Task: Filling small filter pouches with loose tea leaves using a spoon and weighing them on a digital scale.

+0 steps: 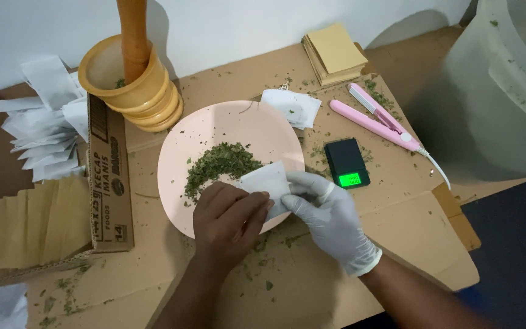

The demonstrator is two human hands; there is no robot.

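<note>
Sachet (267,181), small, white and paper-thin, is pinched between both hands over the pink plate (269,131) of dried herb (220,164): bare left hand (229,219) at one edge, gloved right hand (330,216) at the other. Light, limp and likely tearable, it is best held by its edges.

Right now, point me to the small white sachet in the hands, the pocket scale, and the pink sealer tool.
small white sachet (264,178), head view, on its upper flat face.
pocket scale (343,156), head view, on its black platform.
pink sealer tool (374,125), head view, on the middle of its lower arm.
</note>
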